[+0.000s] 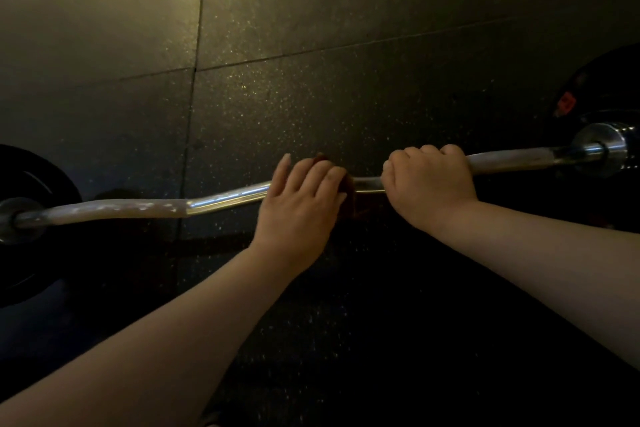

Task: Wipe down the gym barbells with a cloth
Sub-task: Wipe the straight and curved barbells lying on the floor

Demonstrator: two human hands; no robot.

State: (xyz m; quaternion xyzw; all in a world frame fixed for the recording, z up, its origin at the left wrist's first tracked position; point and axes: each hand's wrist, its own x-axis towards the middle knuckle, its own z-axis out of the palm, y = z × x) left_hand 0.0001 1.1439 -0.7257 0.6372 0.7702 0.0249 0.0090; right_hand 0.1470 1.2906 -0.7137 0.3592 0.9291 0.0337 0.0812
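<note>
A curved chrome barbell (228, 199) runs left to right across the dim floor, with pale taped grip sections near both ends. My left hand (301, 201) lies over the bar's middle, its fingers fairly straight, and presses a dark brownish cloth (348, 189) against the bar. The cloth shows only as a small edge past my fingers. My right hand (429, 180) grips the bar just to the right of the cloth, fingers curled over the top.
A black weight plate (31, 184) sits on the bar's left end. At the right end are a chrome sleeve (604, 149) and a dark plate with a red label (564, 104). Black speckled rubber floor tiles (311, 97) lie underneath.
</note>
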